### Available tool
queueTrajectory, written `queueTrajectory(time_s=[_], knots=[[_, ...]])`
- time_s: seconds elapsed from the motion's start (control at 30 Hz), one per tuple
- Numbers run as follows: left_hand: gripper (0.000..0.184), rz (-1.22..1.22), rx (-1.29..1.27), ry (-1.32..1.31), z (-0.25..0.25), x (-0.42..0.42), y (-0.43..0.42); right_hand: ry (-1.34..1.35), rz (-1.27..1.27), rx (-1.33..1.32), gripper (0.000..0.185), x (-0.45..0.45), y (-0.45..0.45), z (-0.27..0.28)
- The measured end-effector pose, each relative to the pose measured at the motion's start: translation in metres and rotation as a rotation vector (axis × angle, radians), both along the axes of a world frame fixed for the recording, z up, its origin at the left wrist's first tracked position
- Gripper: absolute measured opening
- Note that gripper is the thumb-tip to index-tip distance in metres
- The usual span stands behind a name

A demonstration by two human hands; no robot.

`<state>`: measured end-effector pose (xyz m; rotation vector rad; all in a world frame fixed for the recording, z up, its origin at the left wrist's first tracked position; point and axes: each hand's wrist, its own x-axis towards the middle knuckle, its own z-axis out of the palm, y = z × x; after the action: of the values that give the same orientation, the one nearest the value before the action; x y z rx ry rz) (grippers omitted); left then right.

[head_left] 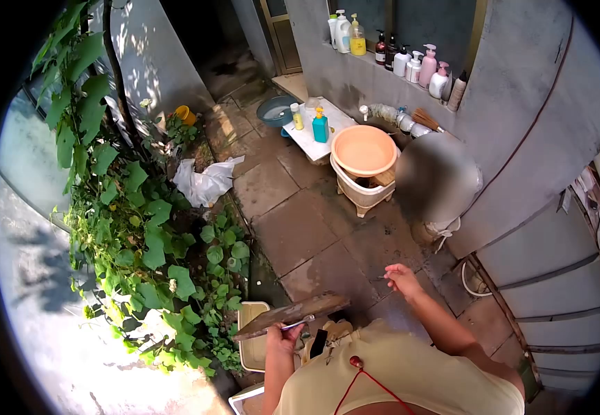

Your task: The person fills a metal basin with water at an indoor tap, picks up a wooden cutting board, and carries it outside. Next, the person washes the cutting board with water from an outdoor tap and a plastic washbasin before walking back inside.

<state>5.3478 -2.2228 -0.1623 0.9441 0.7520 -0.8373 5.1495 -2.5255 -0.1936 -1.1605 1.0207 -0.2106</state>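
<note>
My left hand (283, 337) is closed at the near edge of a long, worn wooden board (292, 312), which is tilted in front of my body. A thin light-coloured tool (300, 322) lies along the board's edge, its lower end at my left fingers. To the right, apart from the board, my right hand (402, 279) is raised with its fingers pinched round a small thin item (383, 278), too small to name. Under the board stands a cream rectangular basin (253, 358), partly hidden by it.
Ahead, a peach basin (364, 150) rests on a white stand beside a low white table (324, 146) with bottles. Leafy plants (155, 249) line the left. Pump bottles (414, 67) stand on the sill. Grey panels (549, 277) rise at the right.
</note>
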Motion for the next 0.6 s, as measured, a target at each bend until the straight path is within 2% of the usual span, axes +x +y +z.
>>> queueTrajectory(time_s=[0.03,0.1,0.2,0.27,0.33,0.4,0.47,0.53,0.6], knots=[[0.032,-0.044,-0.02,0.024,-0.006,0.022,-0.012,0.003,-0.009,-0.006,0.017,0.008,-0.02,-0.004],[0.031,-0.032,0.056,0.051,-0.007,0.06,-0.028,0.025,-0.267,0.248,0.015,0.017,-0.036,-0.012],[0.029,-0.054,0.119,0.075,-0.009,0.123,-0.06,-0.02,-0.474,0.432,0.013,0.051,-0.071,-0.035],[0.03,-0.047,0.127,0.075,-0.011,0.16,-0.084,-0.036,-0.537,0.492,0.012,0.079,-0.097,-0.054],[0.035,-0.051,0.139,0.064,-0.024,0.196,-0.105,-0.047,-0.588,0.555,0.011,0.111,-0.125,-0.085],[0.036,-0.041,0.132,0.099,-0.033,0.227,-0.127,-0.186,-0.71,0.732,0.01,0.146,-0.159,-0.121],[0.037,-0.039,0.154,0.09,-0.034,0.256,-0.153,-0.205,-0.737,0.78,0.011,0.186,-0.195,-0.15],[0.033,0.005,0.153,0.19,-0.032,0.288,-0.179,-0.224,-0.775,0.838,0.011,0.226,-0.23,-0.177],[0.029,-0.012,0.197,0.188,-0.028,0.319,-0.195,-0.234,-0.838,0.758,0.008,0.259,-0.258,-0.195]])
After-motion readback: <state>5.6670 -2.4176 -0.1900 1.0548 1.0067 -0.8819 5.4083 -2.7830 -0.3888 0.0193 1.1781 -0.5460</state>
